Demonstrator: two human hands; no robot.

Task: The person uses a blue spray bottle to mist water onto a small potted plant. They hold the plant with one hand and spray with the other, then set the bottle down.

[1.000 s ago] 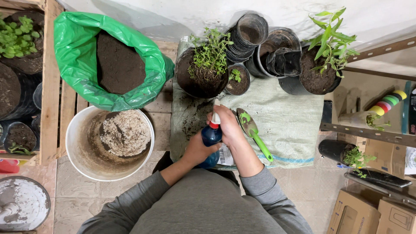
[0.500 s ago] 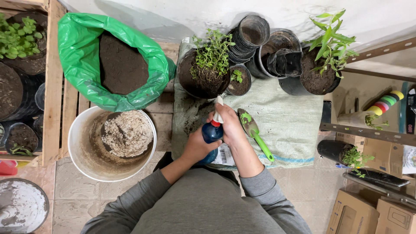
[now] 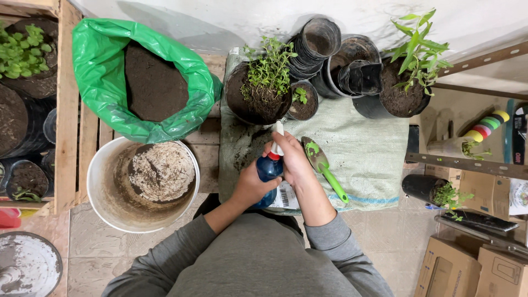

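A blue spray bottle [image 3: 269,168] with a red and white nozzle stands in front of me over a pale green cloth [image 3: 363,148]. My left hand [image 3: 250,184] wraps the bottle's body from the left. My right hand [image 3: 290,158] closes on the nozzle at the top. The nozzle points toward a black pot of small-leaved herbs [image 3: 259,91] just beyond. A green trowel [image 3: 324,168] lies on the cloth right of my right hand.
A green bag of dark soil [image 3: 144,82] and a white bucket of pale mix [image 3: 144,184] sit at left. Stacked empty black pots [image 3: 322,49], a small pot [image 3: 302,100] and a leafy potted plant [image 3: 404,82] line the back. Wooden crates hold plants at far left; cardboard boxes at lower right.
Both hands with the bottle have shifted slightly toward the herb pot. Nothing else has moved.
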